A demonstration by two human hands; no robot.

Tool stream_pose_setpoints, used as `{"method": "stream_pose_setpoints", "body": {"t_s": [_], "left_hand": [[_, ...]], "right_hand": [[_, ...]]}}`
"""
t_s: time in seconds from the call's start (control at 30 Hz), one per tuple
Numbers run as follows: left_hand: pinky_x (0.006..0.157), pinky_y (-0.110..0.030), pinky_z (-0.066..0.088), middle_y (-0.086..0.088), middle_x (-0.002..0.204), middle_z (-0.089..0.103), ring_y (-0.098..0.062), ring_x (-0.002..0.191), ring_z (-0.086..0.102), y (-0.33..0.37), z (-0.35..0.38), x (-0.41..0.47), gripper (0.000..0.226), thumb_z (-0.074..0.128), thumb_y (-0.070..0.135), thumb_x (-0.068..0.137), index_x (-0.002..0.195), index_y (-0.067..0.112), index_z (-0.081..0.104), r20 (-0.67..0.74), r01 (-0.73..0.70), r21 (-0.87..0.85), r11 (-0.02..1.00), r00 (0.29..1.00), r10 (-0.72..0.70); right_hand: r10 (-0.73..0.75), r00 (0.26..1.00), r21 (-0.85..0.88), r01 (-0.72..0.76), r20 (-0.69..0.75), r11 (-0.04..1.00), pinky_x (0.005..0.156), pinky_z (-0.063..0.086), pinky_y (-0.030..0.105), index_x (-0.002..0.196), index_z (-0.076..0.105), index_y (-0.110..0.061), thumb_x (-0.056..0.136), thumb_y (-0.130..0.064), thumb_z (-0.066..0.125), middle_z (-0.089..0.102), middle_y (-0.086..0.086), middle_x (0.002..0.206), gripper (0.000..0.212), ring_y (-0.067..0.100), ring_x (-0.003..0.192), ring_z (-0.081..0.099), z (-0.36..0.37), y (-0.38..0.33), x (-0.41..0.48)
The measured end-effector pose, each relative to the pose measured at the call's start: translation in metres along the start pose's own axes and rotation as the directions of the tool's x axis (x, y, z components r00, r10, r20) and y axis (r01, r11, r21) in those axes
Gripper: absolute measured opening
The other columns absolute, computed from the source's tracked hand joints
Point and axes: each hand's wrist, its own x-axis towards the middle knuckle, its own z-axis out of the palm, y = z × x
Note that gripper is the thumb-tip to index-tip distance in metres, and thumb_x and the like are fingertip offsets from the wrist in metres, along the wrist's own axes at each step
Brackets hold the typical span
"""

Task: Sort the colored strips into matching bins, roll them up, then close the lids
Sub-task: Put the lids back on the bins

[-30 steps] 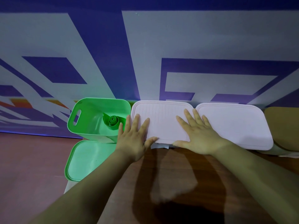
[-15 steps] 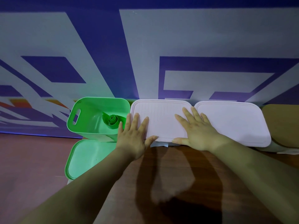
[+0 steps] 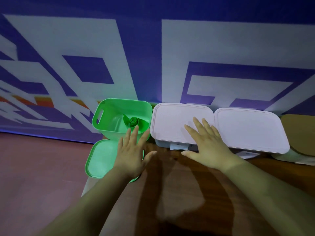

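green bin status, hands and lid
Left hand open over green lid. Right hand flat on middle pink lid. Green bin unlidded, rolled strip inside. No obstruction seen.

A: Beyond my left hand point(image 3: 131, 159)?
B: I read a bright green bin point(image 3: 109, 116), a darker green rolled strip point(image 3: 133, 121) inside; mint-green lid point(image 3: 100, 157) left of the palm.
A: At my right hand point(image 3: 208, 147)?
B: Plain lilac lid point(image 3: 170, 120) under it, second lilac lid point(image 3: 252, 128) to its right; behind, violet-blue wall point(image 3: 144, 57) with white blocks.
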Motion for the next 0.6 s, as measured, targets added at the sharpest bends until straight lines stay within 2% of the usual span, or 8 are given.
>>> {"method": "stream_pose_setpoints", "body": {"t_s": [0.07,0.2,0.3,0.47,0.6], "left_hand": [[0.118,-0.055,0.015,-0.009,0.164,0.008,-0.034,0.151,0.006,-0.018,-0.001,-0.023,0.077,0.020,0.077,0.087,0.154,0.039,0.011,0.005,0.051,-0.009,0.999,0.999,-0.051],[0.119,-0.053,0.010,-0.007,0.165,0.000,-0.033,0.151,-0.004,-0.057,0.007,-0.066,0.083,0.013,0.081,0.081,0.154,0.042,0.003,0.097,0.168,0.015,0.986,0.981,-0.169],[0.120,-0.053,0.012,-0.008,0.165,0.001,-0.034,0.151,-0.002,-0.087,0.016,-0.092,0.086,0.013,0.084,0.078,0.154,0.043,0.006,0.117,0.236,0.004,0.972,0.965,-0.235],[0.120,-0.054,0.005,-0.011,0.164,0.003,-0.034,0.151,-0.002,-0.128,0.024,-0.114,0.086,0.015,0.084,0.078,0.153,0.044,0.007,0.169,0.336,0.006,0.942,0.928,-0.332],[0.121,-0.054,0.005,-0.010,0.164,-0.002,-0.034,0.151,-0.005,-0.155,0.034,-0.118,0.085,0.015,0.085,0.078,0.152,0.045,0.002,0.207,0.359,0.018,0.933,0.912,-0.355]], "right_hand": [[-0.016,1.000,0.002,0.016,-0.004,1.000,0.123,0.000,0.047,0.153,-0.003,-0.042,0.083,-0.080,0.037,-0.017,-0.006,0.164,0.089,0.022,0.150,-0.019,0.010,-0.024,-0.005],[-0.072,0.997,-0.041,0.072,0.002,0.997,0.123,0.001,0.048,0.154,0.001,-0.038,0.085,-0.076,0.036,-0.013,0.000,0.165,0.087,0.026,0.151,-0.015,0.035,-0.072,-0.011],[-0.130,0.991,-0.037,0.130,0.001,0.991,0.123,0.003,0.050,0.155,0.008,-0.036,0.085,-0.073,0.039,-0.008,0.001,0.165,0.085,0.026,0.151,-0.012,0.055,-0.105,-0.013],[-0.205,0.976,-0.031,0.208,0.080,0.978,0.122,-0.004,0.048,0.154,0.010,-0.037,0.086,-0.070,0.041,-0.006,-0.003,0.166,0.083,0.027,0.151,-0.013,0.083,-0.147,-0.008],[-0.170,0.969,0.017,0.170,0.178,0.985,0.122,-0.003,0.047,0.154,0.004,-0.038,0.086,-0.070,0.042,-0.011,-0.005,0.165,0.084,0.028,0.151,-0.013,0.102,-0.166,0.003]]}}
